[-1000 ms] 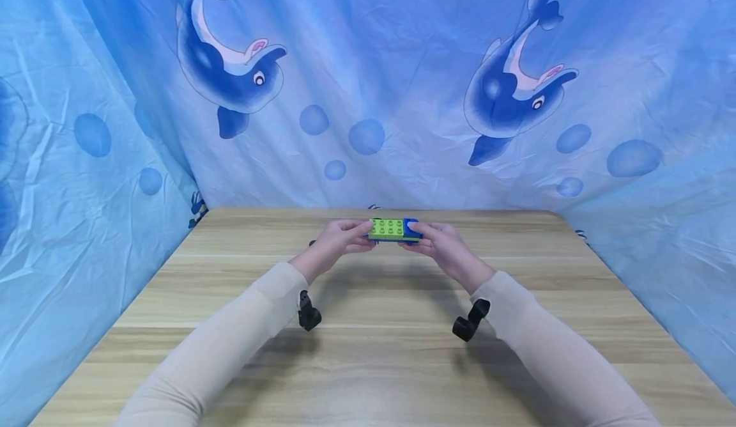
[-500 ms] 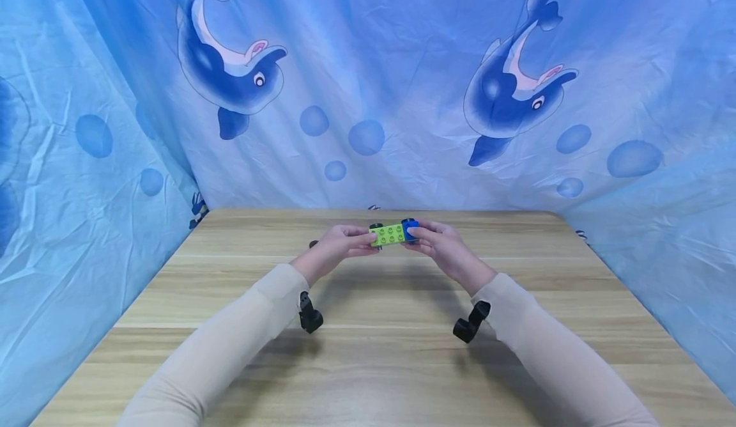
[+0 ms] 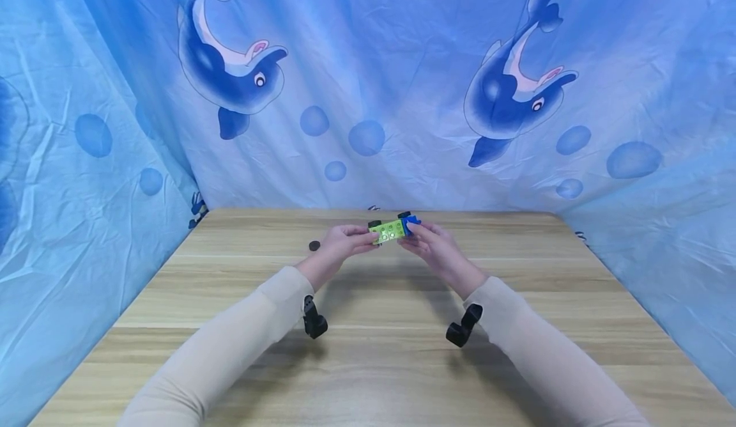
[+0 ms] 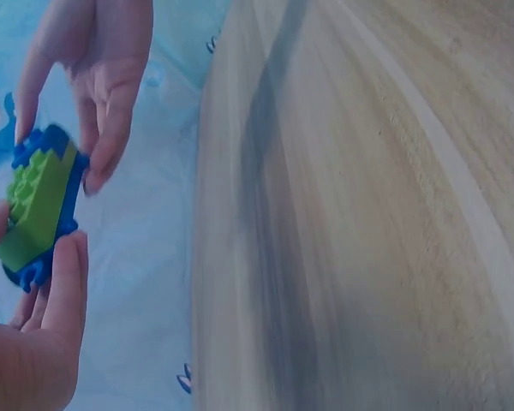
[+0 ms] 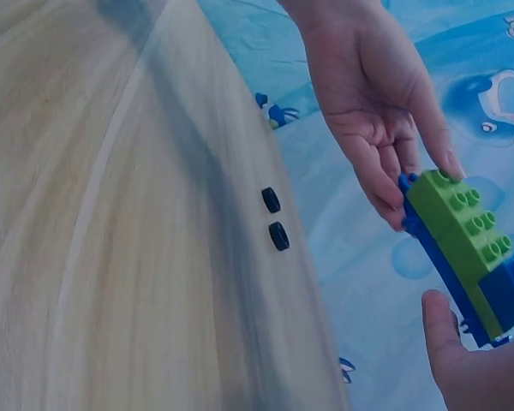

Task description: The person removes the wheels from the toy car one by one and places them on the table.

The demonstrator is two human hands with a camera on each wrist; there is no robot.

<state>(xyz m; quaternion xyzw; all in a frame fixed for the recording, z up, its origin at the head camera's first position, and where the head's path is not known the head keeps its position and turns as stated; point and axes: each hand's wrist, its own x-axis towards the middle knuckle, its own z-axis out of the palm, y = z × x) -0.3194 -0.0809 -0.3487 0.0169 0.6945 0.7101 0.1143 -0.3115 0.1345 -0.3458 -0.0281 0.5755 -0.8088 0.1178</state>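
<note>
A toy car (image 3: 390, 230) of building blocks is held up between both hands, over the far part of the table. It has lime-green studded bricks (image 5: 452, 214) on a blue base (image 4: 67, 201), and a blue brick (image 3: 410, 225) at its right end. Black wheels (image 3: 375, 224) show along its far side. My left hand (image 3: 342, 244) pinches the green end between thumb and fingers. At the blue end, my right hand (image 3: 439, 251) has its thumb on top and fingers beneath. The car's right end is tilted slightly upward in the head view.
Two loose black wheels (image 5: 271, 200) lie close together on the wooden table (image 3: 368, 363); one loose wheel (image 3: 314, 245) shows left of my left hand in the head view. A blue dolphin-print curtain (image 3: 368, 82) surrounds the table's back and sides.
The car has turned and tilted, its right end rising, so the black wheels on its far side now show. My wrists have shifted slightly inward, uncovering more of the loose wheel.
</note>
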